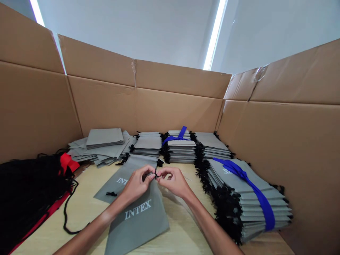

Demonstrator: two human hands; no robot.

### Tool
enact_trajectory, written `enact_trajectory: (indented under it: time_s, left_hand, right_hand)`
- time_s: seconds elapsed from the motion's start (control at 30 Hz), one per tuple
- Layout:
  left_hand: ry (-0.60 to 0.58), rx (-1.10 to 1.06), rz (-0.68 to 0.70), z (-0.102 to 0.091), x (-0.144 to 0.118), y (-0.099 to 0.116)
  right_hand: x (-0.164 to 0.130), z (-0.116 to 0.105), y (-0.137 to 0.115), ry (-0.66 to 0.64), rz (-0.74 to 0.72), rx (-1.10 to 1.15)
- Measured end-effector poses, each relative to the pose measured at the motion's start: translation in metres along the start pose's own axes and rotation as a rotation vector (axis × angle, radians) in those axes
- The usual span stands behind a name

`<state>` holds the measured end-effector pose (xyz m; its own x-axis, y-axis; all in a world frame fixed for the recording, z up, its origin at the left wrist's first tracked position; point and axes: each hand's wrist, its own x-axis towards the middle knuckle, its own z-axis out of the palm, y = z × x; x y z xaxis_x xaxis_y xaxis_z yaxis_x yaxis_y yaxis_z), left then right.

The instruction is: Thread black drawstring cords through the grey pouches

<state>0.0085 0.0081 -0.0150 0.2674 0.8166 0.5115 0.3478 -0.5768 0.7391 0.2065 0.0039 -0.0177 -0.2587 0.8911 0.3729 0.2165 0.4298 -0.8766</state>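
Left hand [136,184]: fingertips pinching the thin black drawstring [156,173]; right hand [172,181]: pinching it too, close for control
Bag: flat grey printed fabric pouch [138,219] lying under both hands on the pale wooden table [85,205]

Both bare forearms reach forward from the lower edge and angle inward, so the hands meet near the middle. The left hand [136,184] is curled, thumb and forefinger pinched together at its tips. The right hand [174,181] mirrors it, fingers bent, thumb and forefinger pinched. The fingertips of the two hands nearly touch.
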Motion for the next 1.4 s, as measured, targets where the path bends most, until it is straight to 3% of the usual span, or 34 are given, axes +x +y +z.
enact_trajectory:
  time_s: [0.1, 0.3, 0.47, 0.7, 1.03, 1.23, 1.4]
  left_hand:
    - [-0.025, -0.118, -0.044, 0.002, 0.000, -0.003]
    - [0.145, -0.229, -0.027, 0.006, -0.005, -0.002]
    - [0.192, -0.085, 0.098, 0.002, -0.008, -0.003]
    - [0.143, 0.078, 0.299, -0.001, -0.005, -0.004]
    - [0.242, 0.292, 0.438, 0.011, -0.009, -0.001]
    - [0.248, 0.290, 0.436, 0.009, -0.009, 0.003]
    - [0.172, 0.217, 0.335, 0.010, -0.007, 0.001]
  right_hand:
    - [0.002, 0.001, 0.007, -0.004, 0.020, 0.101]
    - [0.004, 0.003, 0.007, 0.052, -0.037, 0.135]
    - [-0.001, 0.003, -0.003, 0.117, -0.091, 0.013]
    - [-0.006, 0.012, -0.008, 0.223, -0.215, -0.209]
    - [-0.015, 0.033, -0.015, 0.382, -0.358, -0.200]
    - [-0.015, 0.034, -0.016, 0.455, -0.406, -0.166]
    - [-0.014, 0.023, -0.007, 0.426, -0.637, -0.288]
